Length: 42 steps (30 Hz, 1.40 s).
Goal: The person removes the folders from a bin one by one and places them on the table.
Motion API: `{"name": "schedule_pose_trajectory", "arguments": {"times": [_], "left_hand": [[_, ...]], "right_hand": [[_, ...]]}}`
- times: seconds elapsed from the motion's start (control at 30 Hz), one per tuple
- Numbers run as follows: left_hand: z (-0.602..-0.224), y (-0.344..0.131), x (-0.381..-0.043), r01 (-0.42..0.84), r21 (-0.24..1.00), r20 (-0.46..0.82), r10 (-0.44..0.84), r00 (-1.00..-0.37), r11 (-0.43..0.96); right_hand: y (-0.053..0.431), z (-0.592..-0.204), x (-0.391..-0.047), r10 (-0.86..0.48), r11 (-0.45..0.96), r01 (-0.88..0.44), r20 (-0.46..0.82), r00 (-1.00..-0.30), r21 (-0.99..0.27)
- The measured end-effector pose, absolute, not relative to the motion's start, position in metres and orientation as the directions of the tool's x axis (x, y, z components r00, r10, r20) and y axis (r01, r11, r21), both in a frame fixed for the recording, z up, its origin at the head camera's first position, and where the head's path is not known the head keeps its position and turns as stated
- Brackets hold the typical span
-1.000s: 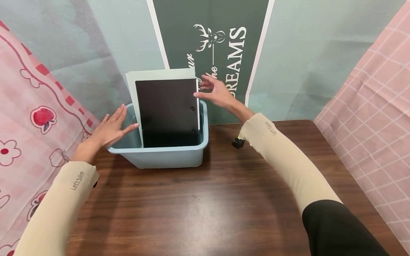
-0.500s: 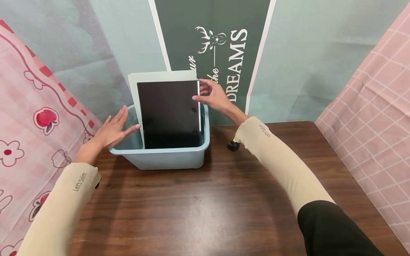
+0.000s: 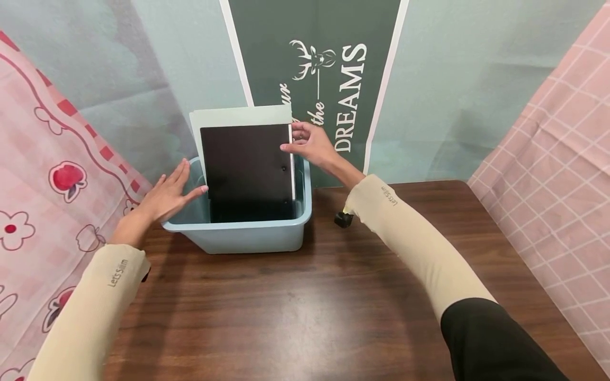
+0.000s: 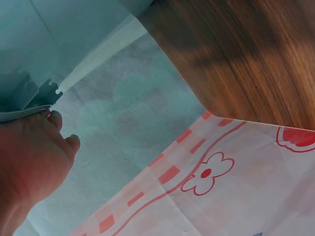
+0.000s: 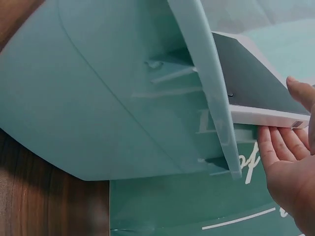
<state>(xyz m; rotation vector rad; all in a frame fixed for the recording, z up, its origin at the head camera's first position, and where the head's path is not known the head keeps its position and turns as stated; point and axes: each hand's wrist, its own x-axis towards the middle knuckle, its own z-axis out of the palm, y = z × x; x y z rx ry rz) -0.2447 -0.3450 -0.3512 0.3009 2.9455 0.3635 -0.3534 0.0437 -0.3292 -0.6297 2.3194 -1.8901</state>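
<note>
Head view: right hand (image 3: 313, 144)?
"Raised; pinched black-faced panel's (image 3: 243, 164) right edge. Panel stood in blue bin (image 3: 252, 241). Left hand (image 3: 167, 194) lay spread at rim (image 3: 238, 226), gripping nothing."
"Room?"
"Tabletop (image 3: 295, 301) ran right; pink cloth (image 3: 28, 132) hung close left."

the left hand (image 3: 164, 196) and the right hand (image 3: 314, 145) are bare, with cloth starting at the wrists. a cream left sleeve (image 3: 83, 323) and a matching cream right sleeve (image 3: 419, 248) cover the forearms, smooth and close-fitting, slightly bunched at the cuffs. each carries small dark lettering (image 3: 117, 272) that seems to read "let's slim". a black upper sleeve (image 3: 491, 336) overlaps the right one near the elbow. a small black piece (image 3: 343, 219) with a yellowish bit shows under the right cuff.
</note>
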Motion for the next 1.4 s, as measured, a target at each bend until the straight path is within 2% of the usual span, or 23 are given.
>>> {"name": "schedule_pose_trajectory", "arguments": {"times": [0.47,0.8,1.0,1.4], "left_hand": [[-0.349,-0.344,-0.243,0.167,0.279,-0.146,0.214,-0.966,0.945],[-0.350,-0.345,-0.242,0.155,0.296,-0.157,0.208,-0.965,0.942],[-0.351,-0.344,-0.242,0.155,0.295,-0.150,0.206,-0.967,0.943],[-0.349,-0.343,-0.240,0.151,0.295,-0.150,0.202,-0.968,0.943]], "right_hand": [[0.027,-0.331,-0.350,-0.443,0.085,-0.162,0.108,-0.890,-0.983],[0.021,-0.326,-0.344,-0.491,0.122,-0.138,0.061,-0.869,-0.983],[0.020,-0.327,-0.343,-0.516,0.083,-0.191,0.122,-0.848,-0.978],[0.022,-0.330,-0.344,-0.570,0.103,-0.388,0.266,-0.778,-0.916]]}}
